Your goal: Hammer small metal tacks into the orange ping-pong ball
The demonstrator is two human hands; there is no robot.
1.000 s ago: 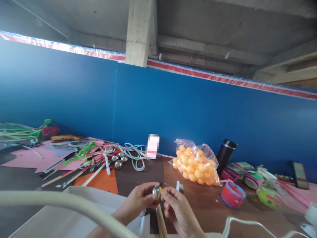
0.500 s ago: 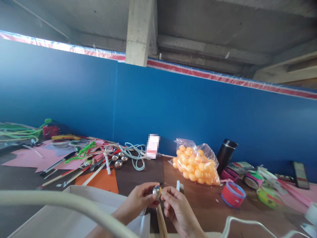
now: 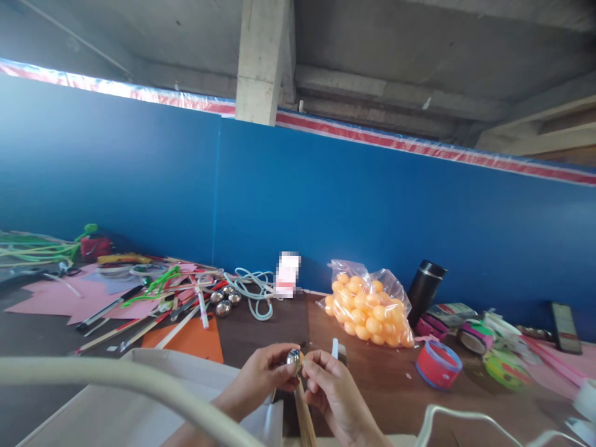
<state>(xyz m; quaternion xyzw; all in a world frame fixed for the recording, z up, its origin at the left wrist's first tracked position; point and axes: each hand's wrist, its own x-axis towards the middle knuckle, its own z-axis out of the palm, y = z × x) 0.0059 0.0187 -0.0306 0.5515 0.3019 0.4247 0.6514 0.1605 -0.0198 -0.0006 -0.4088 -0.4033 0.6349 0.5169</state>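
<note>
My left hand (image 3: 267, 372) pinches a shiny silver ball (image 3: 294, 358) between thumb and fingers, near the front of the table. Close against the ball's right side, my right hand (image 3: 328, 385) is closed in a pinch with its other fingers curled. A small yellowish-orange bit shows between the ball and my right fingertips, too small to name. Below both hands a wooden stick (image 3: 305, 419) runs toward me. Several more silver balls (image 3: 223, 308) lie in a group at the back left.
A clear bag of orange balls (image 3: 367, 310) stands ahead, beside a black bottle (image 3: 423, 288). Rolls of tape (image 3: 438, 366) lie to the right. Pens, sticks and pink paper (image 3: 46, 298) spread over the left. A pale blue cord (image 3: 261, 307) lies at the back, and a cream tube (image 3: 116, 375) crosses the foreground.
Almost nothing differs. Both hands stay at the silver ball, with only a very slight shift of the right fingers.
</note>
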